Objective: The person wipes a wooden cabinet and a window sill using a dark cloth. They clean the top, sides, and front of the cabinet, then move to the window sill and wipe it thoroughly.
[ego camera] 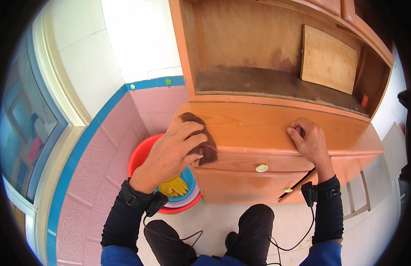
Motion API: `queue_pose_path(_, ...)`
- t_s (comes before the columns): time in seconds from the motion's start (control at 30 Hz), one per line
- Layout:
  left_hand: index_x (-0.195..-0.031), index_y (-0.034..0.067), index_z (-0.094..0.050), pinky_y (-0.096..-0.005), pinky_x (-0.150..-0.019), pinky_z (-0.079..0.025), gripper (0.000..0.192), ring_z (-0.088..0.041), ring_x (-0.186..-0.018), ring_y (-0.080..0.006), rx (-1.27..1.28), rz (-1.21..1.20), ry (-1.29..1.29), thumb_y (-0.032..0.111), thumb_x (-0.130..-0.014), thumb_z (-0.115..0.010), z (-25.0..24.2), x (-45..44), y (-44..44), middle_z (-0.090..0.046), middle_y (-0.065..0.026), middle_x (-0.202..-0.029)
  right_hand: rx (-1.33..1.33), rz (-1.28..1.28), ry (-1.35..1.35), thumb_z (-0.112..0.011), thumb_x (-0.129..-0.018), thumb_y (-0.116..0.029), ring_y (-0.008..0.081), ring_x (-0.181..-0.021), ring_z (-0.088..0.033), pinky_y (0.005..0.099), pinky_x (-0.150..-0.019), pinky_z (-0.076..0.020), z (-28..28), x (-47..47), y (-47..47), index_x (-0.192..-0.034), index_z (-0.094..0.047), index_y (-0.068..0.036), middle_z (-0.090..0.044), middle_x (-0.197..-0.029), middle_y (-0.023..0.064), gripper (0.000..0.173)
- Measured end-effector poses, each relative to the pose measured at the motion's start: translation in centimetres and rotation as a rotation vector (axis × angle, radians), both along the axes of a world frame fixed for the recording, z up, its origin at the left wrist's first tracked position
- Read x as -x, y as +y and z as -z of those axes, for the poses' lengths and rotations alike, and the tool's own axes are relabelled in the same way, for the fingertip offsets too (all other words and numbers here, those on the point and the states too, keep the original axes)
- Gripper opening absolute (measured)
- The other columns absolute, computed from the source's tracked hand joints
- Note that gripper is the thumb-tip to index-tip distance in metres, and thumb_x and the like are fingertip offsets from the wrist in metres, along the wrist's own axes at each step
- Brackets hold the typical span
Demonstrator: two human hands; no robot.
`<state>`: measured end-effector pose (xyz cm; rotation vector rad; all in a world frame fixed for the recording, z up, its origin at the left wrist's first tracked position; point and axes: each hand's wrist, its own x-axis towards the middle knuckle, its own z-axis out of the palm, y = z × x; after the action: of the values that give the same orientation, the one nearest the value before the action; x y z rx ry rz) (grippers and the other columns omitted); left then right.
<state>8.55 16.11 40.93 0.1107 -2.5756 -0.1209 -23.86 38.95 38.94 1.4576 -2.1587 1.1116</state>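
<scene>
My left hand (pixel 175 146) holds a dark brown cloth (pixel 207 143) at the left front corner of the orange wooden cabinet's top (pixel 252 124). Part of the cloth hangs over the front edge. On the right of the same top rests my right hand (pixel 306 138), its fingers curled in; nothing shows in it. Below the edge is a drawer with a pale round knob (pixel 262 168). A cabinet door (pixel 298 191) beneath my right hand stands slightly ajar.
Stacked basins, the outer one red (pixel 139 151), stand left of the cabinet with yellow rubber gloves (pixel 174 186) inside. A wooden board (pixel 330 60) leans in the upper compartment, near a small red object (pixel 364 100). A pink tiled wall (pixel 89 186) runs along the left.
</scene>
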Motion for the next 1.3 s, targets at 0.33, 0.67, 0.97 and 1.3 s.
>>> queue_pose_path(0.33, -0.117, 0.007, -0.071, -0.0461, -0.108, -0.052, 0.038, -0.059, -0.135, -0.0353, 0.115, 0.093, 0.136, 0.016, -0.082, -0.083, 2.8, 7.3, 3.2, -0.064, -0.012, -0.137, -0.045, 0.064, 0.005, -0.078, -0.09, -0.018, 0.0278, -0.065, -0.067, 0.0406, -0.063, -0.0524, -0.5, -1.0, -0.3, -0.087, -0.071, -0.004, -0.07, -0.075, 0.0106, 0.016)
queue_pose_path(0.67, -0.119, 0.006, -0.069, -0.0456, -0.111, -0.051, 0.045, -0.058, -0.137, -0.0363, 0.04, 0.002, 0.096, 0.014, -0.079, -0.085, 2.6, 3.9, 2.2, -0.063, -0.0129, -0.141, -0.017, 0.035, -0.023, -0.077, -0.091, -0.018, 0.0286, -0.065, -0.067, 0.0399, -0.062, -0.0527, -0.1, -0.4, 0.0, -0.087, -0.072, -0.002, -0.07, -0.073, 0.0123, 0.018)
queue_pose_path(0.97, -0.116, 0.005, -0.07, -0.0458, -0.111, -0.052, 0.048, -0.061, -0.134, -0.0358, 0.159, -0.014, 0.173, 0.012, -0.072, -0.088, 3.0, 4.0, 1.7, -0.065, -0.0118, -0.138, -0.006, 0.056, 0.029, -0.077, -0.091, -0.019, 0.0309, -0.067, -0.07, 0.0409, -0.063, -0.0542, 0.0, -0.5, -0.4, -0.086, -0.071, -0.003, -0.072, -0.075, 0.0121, 0.018)
queue_pose_path(1.3, -0.115, 0.008, -0.07, -0.0441, -0.108, -0.054, 0.047, -0.063, -0.131, -0.0313, 0.222, 0.04, 0.281, 0.014, -0.072, -0.087, 4.6, 9.4, 5.7, -0.065, -0.0098, -0.136, -0.004, 0.063, 0.012, -0.078, -0.091, -0.02, 0.0305, -0.067, -0.07, 0.0406, -0.064, -0.0551, 0.1, -0.2, -0.3, -0.088, -0.073, -0.003, -0.072, -0.074, 0.0121, 0.017)
